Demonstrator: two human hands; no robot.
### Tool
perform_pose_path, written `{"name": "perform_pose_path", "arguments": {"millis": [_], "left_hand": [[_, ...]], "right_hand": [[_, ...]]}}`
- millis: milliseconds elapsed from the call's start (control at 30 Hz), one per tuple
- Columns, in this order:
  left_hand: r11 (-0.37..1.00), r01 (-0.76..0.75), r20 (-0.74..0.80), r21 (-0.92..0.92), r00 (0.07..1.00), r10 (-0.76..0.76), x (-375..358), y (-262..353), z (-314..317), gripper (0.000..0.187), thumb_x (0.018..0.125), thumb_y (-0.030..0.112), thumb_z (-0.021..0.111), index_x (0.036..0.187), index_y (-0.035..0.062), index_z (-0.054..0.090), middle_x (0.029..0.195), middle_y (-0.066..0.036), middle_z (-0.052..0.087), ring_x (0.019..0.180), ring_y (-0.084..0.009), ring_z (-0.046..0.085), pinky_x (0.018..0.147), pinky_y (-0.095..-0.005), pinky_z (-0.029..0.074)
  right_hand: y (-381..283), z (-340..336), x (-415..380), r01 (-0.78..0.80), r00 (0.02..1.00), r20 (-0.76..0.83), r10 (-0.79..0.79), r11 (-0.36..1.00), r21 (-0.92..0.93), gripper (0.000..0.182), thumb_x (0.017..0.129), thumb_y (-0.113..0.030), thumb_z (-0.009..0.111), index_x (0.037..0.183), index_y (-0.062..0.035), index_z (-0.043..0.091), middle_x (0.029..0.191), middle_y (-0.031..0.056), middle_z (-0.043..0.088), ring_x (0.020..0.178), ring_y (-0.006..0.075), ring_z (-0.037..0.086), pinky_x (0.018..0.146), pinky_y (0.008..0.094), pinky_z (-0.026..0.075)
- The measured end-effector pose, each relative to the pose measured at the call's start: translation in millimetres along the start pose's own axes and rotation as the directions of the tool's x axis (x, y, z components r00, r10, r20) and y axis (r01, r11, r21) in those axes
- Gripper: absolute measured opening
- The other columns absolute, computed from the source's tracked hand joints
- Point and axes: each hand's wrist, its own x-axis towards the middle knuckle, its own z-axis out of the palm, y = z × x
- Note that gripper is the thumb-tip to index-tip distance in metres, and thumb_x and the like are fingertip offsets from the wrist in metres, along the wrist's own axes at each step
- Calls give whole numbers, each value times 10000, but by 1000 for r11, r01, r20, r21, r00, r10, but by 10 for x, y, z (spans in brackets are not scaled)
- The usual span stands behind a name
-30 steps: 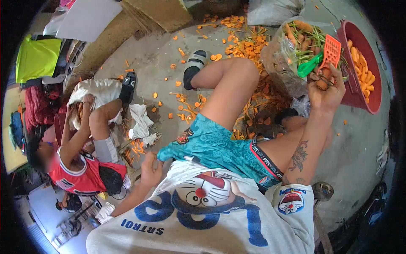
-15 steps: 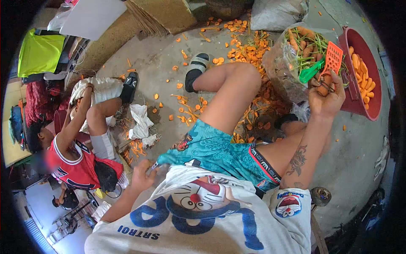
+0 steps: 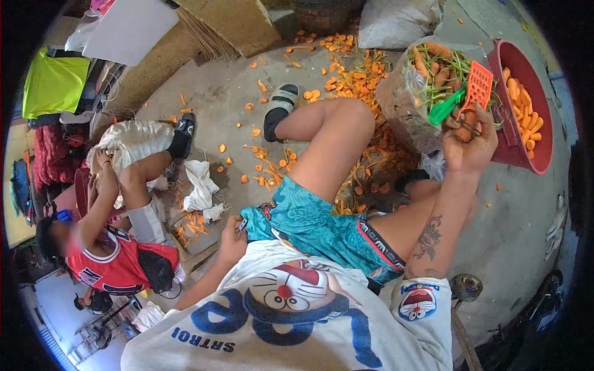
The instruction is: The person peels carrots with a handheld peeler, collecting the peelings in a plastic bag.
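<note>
My right hand [image 3: 469, 143] is raised at the right, its fingers closed around a brownish-orange carrot [image 3: 465, 125]. An orange slotted plastic piece [image 3: 479, 86] and a green plastic piece [image 3: 447, 107] stand out beyond the fingers, overlapping the clear bag [image 3: 396, 102] of unpeeled carrots and green stems. Against the teal shorts [image 3: 303, 210], my left hand [image 3: 231, 243] is closed, with a small pale tip [image 3: 242, 225] showing at the fingers; I cannot tell what it is.
A red tub [image 3: 547, 102] of peeled carrots stands beyond my right hand. Carrot pieces and peelings [image 3: 359, 77] litter the floor. At the left, another person [image 3: 111, 260] in a red jersey sits with hands on a white sack [image 3: 139, 139]. A white cloth [image 3: 199, 185] lies between us.
My left hand has moved up and right, closer against the shorts. The other person has leaned back, with hands shifted left and lower on the sack. My right hand keeps its grip on the carrot.
</note>
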Motion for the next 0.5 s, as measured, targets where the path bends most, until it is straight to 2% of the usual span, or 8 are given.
{"name": "perform_pose_path", "arguments": {"millis": [67,100,167,233,300,367,467,500], "left_hand": [[970,-47,77,238,997,29,102,22,-23,357,805,-155,516,1130,-17,570,985,-127,656,952,-162,625,837,-296,500],[970,-45,75,238,997,28,138,40,-22,357,805,-155,516,1130,-17,570,985,-127,656,952,-162,625,837,-296,500],[959,-39,121,281,993,4,210,84,-39,403,740,-144,529,1105,-14,642,997,-185,704,944,-262,682,875,-360,515],[935,-13,186,354,981,-56,265,284,-105,404,740,-121,552,1110,1,658,1016,-199,711,941,-301,692,883,-376,519],[905,4,247,424,962,-120,289,298,-194,405,739,-98,575,1115,16,674,1036,-214,717,939,-339,702,891,-392,523],[890,-147,309,432,951,7,252,150,-348,376,755,26,642,1130,1,670,985,-241,712,861,-389,698,795,-416,533],[857,-240,321,455,942,94,114,243,-599,393,729,21,659,1122,24,678,975,-224,705,884,-422,674,786,-439,536],[866,-217,281,449,955,94,54,365,-615,377,705,17,669,1081,34,682,950,-213,691,883,-416,670,771,-474,530]], "right_hand": [[12,-10,8,7,1000,-15,-7,1000,0,342,904,-95,620,1231,3,605,1082,96,667,801,185,582,629,285,493],[12,-31,21,7,999,-39,-7,1000,-3,342,903,-93,621,1231,2,606,1079,96,668,797,183,580,626,283,490],[30,-77,29,9,998,-68,-9,1000,-5,342,902,-91,621,1231,2,608,1075,96,670,792,181,579,623,280,486],[38,-77,39,4,1000,-22,-4,1000,9,341,904,-93,619,1231,1,606,1059,97,662,790,184,578,630,284,492],[61,33,-18,22,998,-56,-23,1000,-7,340,903,-93,619,1230,0,605,1047,97,655,789,186,578,632,287,495],[45,106,6,33,997,-72,-35,999,-27,339,903,-92,618,1229,0,604,1035,96,649,788,188,578,633,291,497],[20,4,29,-28,999,-31,28,1000,11,337,902,-91,617,1227,-1,598,1027,95,643,787,188,578,636,291,501],[18,-22,35,-3,999,-36,4,1000,12,343,904,-90,615,1233,1,594,1045,100,648,790,186,579,636,288,500]]}}
